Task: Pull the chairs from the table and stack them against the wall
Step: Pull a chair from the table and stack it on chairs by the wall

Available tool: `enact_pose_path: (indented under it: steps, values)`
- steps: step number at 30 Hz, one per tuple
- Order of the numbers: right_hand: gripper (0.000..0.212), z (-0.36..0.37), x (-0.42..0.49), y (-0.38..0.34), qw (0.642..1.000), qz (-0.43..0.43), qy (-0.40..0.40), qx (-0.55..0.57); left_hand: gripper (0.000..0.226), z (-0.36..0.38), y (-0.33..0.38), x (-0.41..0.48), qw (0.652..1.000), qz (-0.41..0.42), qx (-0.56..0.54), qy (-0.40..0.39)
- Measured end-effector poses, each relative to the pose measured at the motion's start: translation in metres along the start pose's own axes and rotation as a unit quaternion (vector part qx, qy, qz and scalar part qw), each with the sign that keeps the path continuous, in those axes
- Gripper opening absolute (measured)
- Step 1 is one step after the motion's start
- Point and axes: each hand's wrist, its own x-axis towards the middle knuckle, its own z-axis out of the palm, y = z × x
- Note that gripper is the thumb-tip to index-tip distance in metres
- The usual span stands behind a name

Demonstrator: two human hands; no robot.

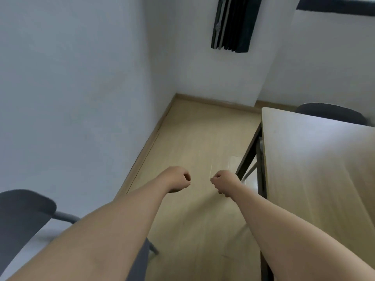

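A dark grey chair (24,216) stands at the lower left against the white wall (77,98), its backrest and one grey armrest showing; my left forearm hides its seat. A second dark chair (332,113) shows only its backrest top behind the far edge of the light wood table (316,169) on the right. My left hand (177,179) and my right hand (223,182) hang over the bare floor between wall and table, both curled into loose fists with nothing in them, touching neither chair.
Light wood floor (194,134) runs as a narrow strip from me to the room's corner. The table's dark metal legs (249,153) border it on the right. A dark folded curtain (233,23) hangs on the far wall.
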Motion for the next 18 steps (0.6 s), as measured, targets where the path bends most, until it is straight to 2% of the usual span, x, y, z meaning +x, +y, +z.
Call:
enact_pose_path:
  steps: [4, 9, 18]
  values:
    - [0.013, -0.045, 0.031, 0.017, 0.999, 0.013, 0.026, 0.035, 0.034, -0.01, 0.044, 0.051, 0.999, 0.022, 0.027, -0.025]
    - [0.012, -0.086, 0.079, 0.022, 0.998, 0.04, 0.037, 0.036, 0.051, -0.036, 0.077, 0.122, 0.996, 0.056, 0.058, -0.03]
    - [0.018, -0.173, 0.246, -0.057, 0.989, 0.057, 0.102, 0.089, 0.04, -0.15, 0.126, 0.307, 0.98, 0.136, 0.143, -0.016]
